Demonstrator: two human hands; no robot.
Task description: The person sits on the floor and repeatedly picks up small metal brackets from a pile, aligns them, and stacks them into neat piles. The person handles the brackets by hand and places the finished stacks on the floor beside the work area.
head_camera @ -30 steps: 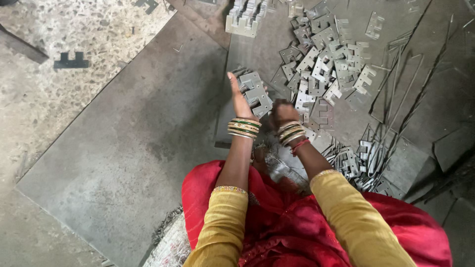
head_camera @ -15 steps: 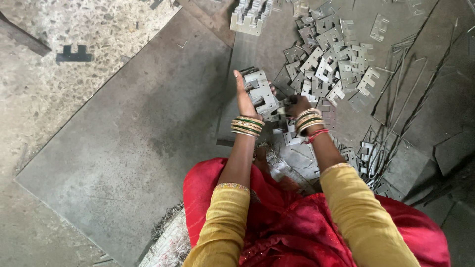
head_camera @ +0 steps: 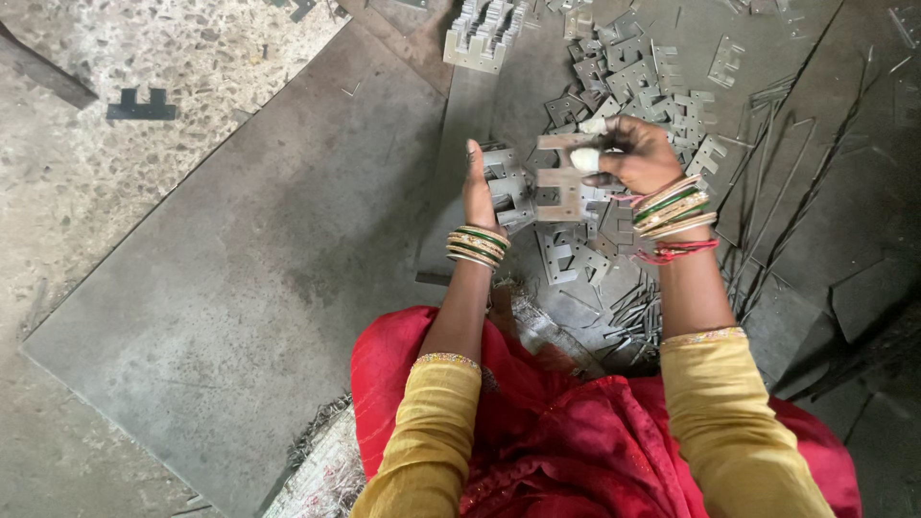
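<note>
My left hand (head_camera: pixel 480 190) stands on edge and presses against the side of a small stack of grey E-shaped metal plates (head_camera: pixel 508 187). My right hand (head_camera: pixel 638 153) is raised and grips one E-shaped plate (head_camera: pixel 559 177), holding it flat beside the stack. A white wrap covers one right fingertip. Both wrists carry several bangles. A heap of loose E-shaped plates (head_camera: pixel 638 82) lies on the floor just beyond my hands.
A large grey metal sheet (head_camera: pixel 240 269) lies to the left. A neat row of stacked plates (head_camera: pixel 480 34) sits at the top. Thin metal strips (head_camera: pixel 787 192) are scattered at right. One dark plate (head_camera: pixel 142 104) lies on the speckled floor at far left.
My right hand has lifted up off the pile with one plate in it. My left hand shifted slightly forward, still against the stack.
</note>
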